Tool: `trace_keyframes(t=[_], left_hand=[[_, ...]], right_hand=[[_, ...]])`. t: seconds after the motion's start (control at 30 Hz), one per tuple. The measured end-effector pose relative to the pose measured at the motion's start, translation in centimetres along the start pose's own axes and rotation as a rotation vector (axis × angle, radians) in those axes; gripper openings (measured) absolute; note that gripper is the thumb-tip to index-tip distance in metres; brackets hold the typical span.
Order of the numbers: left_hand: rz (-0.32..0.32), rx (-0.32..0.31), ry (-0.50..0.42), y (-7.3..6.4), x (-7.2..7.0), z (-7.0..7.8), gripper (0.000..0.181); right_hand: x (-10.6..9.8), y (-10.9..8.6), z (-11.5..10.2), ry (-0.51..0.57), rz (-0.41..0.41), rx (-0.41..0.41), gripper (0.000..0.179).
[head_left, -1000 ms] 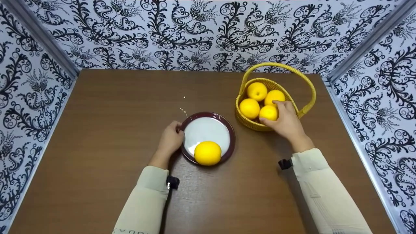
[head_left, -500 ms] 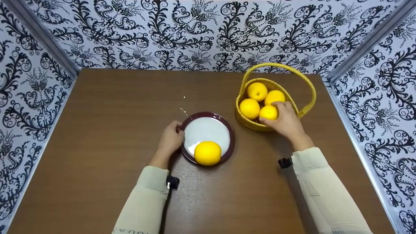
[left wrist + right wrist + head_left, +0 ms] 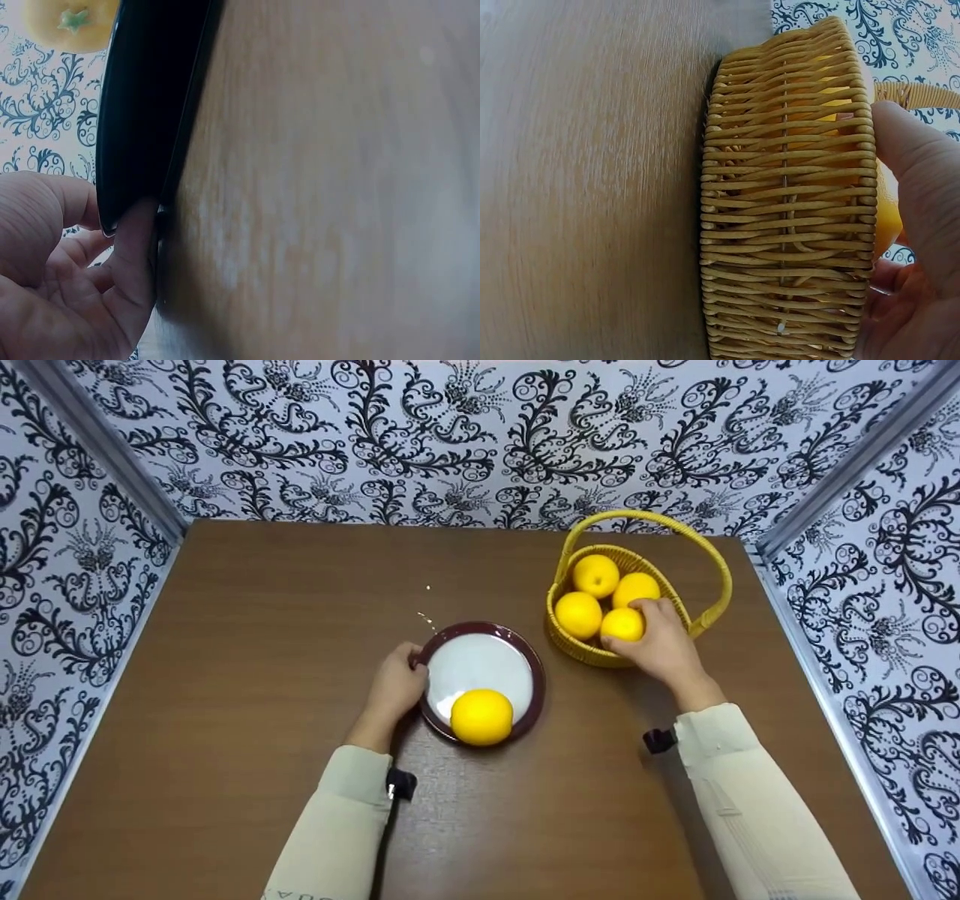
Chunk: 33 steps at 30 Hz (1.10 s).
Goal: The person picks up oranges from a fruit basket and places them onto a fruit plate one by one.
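Yellow fruit [image 3: 623,625]: where does it sit?

Near side of the basket [image 3: 791,202], among three other fruits [image 3: 596,576]. Whether it has lifted off the bottom, cannot tell.

And the grip on it?

Right hand [image 3: 664,645] curled round it, thumb on the near side, fingers on the far side, spread no wider than the fruit itself. Right wrist view: thumb beside the basket's rim.

Why that one, by your reading?

Probably reach. It lies closest to the hand, and the handle [image 3: 721,577] arches away toward the back, which should leave the near side accessible.

Left hand [image 3: 397,682]?

Pinching the left rim of the plate [image 3: 472,660]; left wrist view shows digits on either side of the edge. Presumably a steadying hold: the fruit on the plate [image 3: 481,718] rests off-centre, over the near rim. Table [image 3: 247,660] beneath both containers.
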<state>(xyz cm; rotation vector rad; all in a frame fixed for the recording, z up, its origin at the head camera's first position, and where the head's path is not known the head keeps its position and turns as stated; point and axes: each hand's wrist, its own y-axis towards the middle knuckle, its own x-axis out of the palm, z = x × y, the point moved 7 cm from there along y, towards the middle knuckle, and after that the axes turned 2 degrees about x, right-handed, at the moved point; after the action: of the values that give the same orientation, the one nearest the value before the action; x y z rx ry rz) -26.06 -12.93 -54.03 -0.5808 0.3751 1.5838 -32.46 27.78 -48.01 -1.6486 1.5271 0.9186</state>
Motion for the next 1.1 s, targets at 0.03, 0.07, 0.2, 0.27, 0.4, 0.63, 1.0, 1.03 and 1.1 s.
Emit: trace_keyframes(t=[0.03,0.07,0.2,0.27,0.4,0.63,1.0,1.03,1.1], left_hand=[[-0.001,-0.002,0.001,-0.1,0.1,-0.1,0.033],[-0.003,-0.007,0.0,-0.2,0.1,-0.1,0.032],[-0.02,-0.025,-0.005,-0.6,0.4,-0.4,0.032],[-0.025,-0.032,-0.005,-0.7,0.4,-0.5,0.032],[-0.022,-0.027,-0.005,-0.7,0.3,-0.4,0.033],[-0.018,-0.019,-0.006,-0.4,0.2,-0.1,0.033],[-0.024,-0.017,-0.048,0.0,0.1,0.0,0.03],[-0.024,-0.019,-0.05,0.0,0.1,0.0,0.03],[-0.024,-0.018,-0.048,0.1,0.0,-0.1,0.03]], right_hand=[[0.0,-0.1,0.1,0.002,0.001,0.002,0.081],[0.1,-0.2,0.1,0.003,0.003,0.001,0.081],[0.5,-0.5,0.2,0.013,0.005,0.002,0.081],[0.6,-0.6,0.2,0.021,0.009,0.002,0.08],[0.5,-0.6,0.2,0.038,0.019,0.004,0.078],[0.0,-0.4,-0.1,0.034,0.018,0.007,0.076],[-1.2,-0.3,-1.3,-0.01,0.043,-0.025,0.077],[-1.4,-0.3,-1.4,-0.011,0.042,-0.025,0.077],[-1.6,-0.3,-1.6,-0.012,0.038,-0.025,0.078]])
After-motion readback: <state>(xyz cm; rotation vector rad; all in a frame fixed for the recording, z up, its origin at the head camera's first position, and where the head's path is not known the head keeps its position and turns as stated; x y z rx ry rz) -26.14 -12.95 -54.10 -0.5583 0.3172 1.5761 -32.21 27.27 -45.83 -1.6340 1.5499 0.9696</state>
